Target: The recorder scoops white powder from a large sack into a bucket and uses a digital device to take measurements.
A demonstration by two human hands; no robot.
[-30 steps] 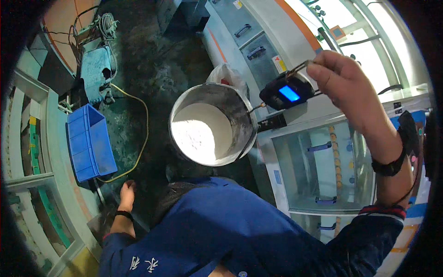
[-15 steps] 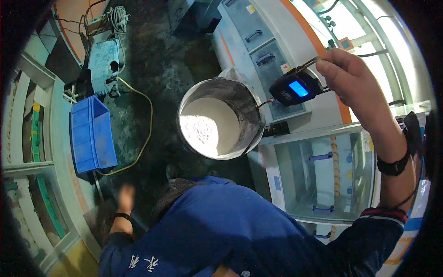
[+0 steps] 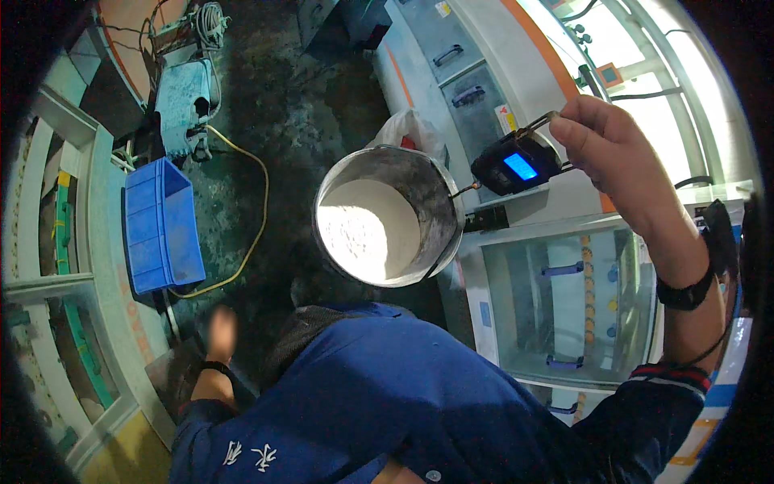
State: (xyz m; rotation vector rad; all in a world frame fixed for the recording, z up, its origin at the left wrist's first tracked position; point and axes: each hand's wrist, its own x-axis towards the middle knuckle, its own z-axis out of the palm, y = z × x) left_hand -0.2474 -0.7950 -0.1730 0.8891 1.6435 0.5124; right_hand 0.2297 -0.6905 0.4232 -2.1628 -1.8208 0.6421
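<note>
My right hand [image 3: 601, 149] is closed round the metal handle of a black hanging scale [image 3: 504, 171] with a lit blue display. The scale's hook catches the bail of a large metal bucket [image 3: 442, 189], which hangs tilted in front of my body. Inside the bucket lies a white, powdery-looking material [image 3: 367, 230], partly in bright light. My left hand [image 3: 221, 332] hangs low at the left, away from the bucket; it is blurred, so its fingers cannot be made out.
A blue plastic crate [image 3: 161, 230] is on the left, beside a yellow hose [image 3: 264, 194] on the dark floor. Behind the bucket sits a clear plastic bag [image 3: 413, 133]. Glass-fronted cabinets [image 3: 564, 298] line the right, and a framed glass unit [image 3: 60, 323] the left.
The bucket has shifted slightly down and right in the view, and more of the plastic bag shows behind it. My right hand keeps its grip on the scale.
</note>
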